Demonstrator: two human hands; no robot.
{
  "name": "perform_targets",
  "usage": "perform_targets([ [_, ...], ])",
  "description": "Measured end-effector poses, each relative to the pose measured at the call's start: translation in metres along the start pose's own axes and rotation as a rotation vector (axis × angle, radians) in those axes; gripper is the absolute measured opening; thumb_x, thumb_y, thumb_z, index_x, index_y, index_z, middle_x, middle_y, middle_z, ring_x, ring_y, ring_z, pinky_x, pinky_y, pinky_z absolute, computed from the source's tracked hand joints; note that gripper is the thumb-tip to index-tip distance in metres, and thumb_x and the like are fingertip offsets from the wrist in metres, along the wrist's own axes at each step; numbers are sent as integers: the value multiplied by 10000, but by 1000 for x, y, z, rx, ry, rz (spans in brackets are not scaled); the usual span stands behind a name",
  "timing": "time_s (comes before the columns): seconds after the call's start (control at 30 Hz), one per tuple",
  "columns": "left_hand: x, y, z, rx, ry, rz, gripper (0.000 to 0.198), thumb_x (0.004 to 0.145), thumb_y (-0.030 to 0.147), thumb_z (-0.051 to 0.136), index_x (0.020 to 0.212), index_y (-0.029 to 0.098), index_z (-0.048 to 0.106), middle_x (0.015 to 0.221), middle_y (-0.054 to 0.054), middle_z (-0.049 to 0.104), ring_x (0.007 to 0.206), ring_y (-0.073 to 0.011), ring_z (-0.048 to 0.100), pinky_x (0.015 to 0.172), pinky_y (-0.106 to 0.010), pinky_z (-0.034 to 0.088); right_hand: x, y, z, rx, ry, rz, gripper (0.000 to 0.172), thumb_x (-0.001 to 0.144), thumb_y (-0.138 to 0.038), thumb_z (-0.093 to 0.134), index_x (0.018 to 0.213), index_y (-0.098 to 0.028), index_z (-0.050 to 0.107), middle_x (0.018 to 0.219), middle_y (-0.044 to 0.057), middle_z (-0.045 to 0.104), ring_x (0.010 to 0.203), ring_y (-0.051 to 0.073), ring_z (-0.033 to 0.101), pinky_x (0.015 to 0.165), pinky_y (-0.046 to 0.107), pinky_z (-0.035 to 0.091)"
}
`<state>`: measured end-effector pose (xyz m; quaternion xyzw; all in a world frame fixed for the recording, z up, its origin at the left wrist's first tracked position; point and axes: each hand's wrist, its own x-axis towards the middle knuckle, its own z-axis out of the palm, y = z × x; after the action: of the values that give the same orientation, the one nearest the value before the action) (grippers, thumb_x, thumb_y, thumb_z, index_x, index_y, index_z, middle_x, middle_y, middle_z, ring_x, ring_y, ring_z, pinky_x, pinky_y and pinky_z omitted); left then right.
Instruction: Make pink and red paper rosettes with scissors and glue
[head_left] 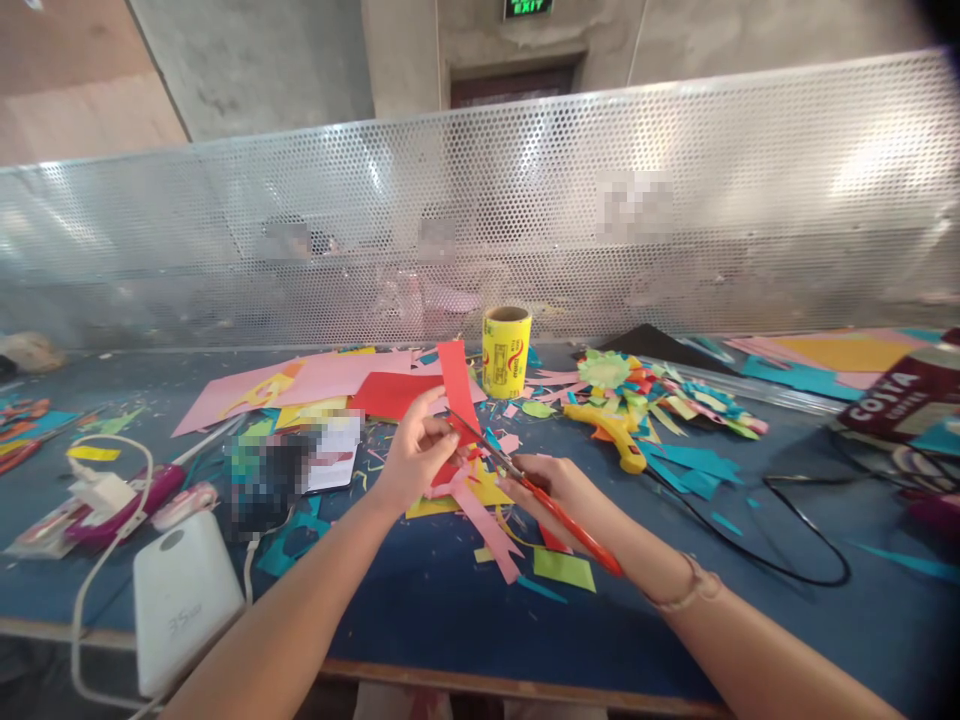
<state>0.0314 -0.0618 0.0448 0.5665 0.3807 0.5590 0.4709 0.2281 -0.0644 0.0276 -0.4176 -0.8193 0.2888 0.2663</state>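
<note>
Perforated metal screen point(525, 200) runs across the back, a lit exit sign point(528, 8) above it, and we sit at a blue table point(435, 640) littered with paper bits. Going left to right: we get a purple power strip point(163, 488) with a white plug point(103, 492) in it, then a white power bank point(187, 605) near the front edge. Next, a phone point(331, 455), partly pixelated. Behind it, pink paper point(352, 374) lies with yellow pieces.

Near the middle, our left hand point(416, 445) pinches a red strip point(456, 380) between thumb and fingers, narrow grip; the strip stands up from the fingers, above the littered table, with a red sheet point(390, 395) just behind. Our right hand point(562, 485) is closed around orange-handled scissors point(559, 515), blades pointing at the left hand and reaching the lower part of the strip; we can't tell if they bite into it. Below both hands: pink strips point(484, 525) and a green piece point(564, 570). Upright yellow tube point(506, 355) stands behind the hands.

Farther right: yellow glue gun point(609, 425), paper flowers point(604, 370) behind it, black cable point(795, 580), and a maroon Costa bag point(892, 395) at the edge.
</note>
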Motion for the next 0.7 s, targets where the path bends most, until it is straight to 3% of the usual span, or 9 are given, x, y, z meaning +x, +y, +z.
perform_targets([
  [0.43, 0, -6, -1, -39, -9, 17, 529, 715, 283, 621, 1192, 167, 421, 673, 0, 631, 570, -146, 628, 611, -293, 521, -1, -8, -4, -45, -14, 6, 276, 790, -402, 509, 647, -192, 400, 507, -54, 378, 471, 78, 315, 460, 222, 265],
  [0.57, 1, -6, 0, -34, 100, 26, 528, 687, 318, 656, 1149, 156, 459, 665, 0, 638, 571, -153, 636, 628, -301, 522, -3, -9, -6, 32, -54, -59, 238, 797, -422, 500, 829, -191, 456, 602, -29, 469, 517, 98, 382, 482, 231, 311],
  [0.7, 3, -6, 2, -29, 230, 25, 415, 667, 340, 675, 999, 150, 513, 635, 3, 637, 587, -170, 648, 641, -309, 522, -1, -5, -3, 188, 0, 33, 221, 795, -406, 523, 817, -195, 463, 655, -15, 501, 568, 107, 419, 518, 242, 354],
])
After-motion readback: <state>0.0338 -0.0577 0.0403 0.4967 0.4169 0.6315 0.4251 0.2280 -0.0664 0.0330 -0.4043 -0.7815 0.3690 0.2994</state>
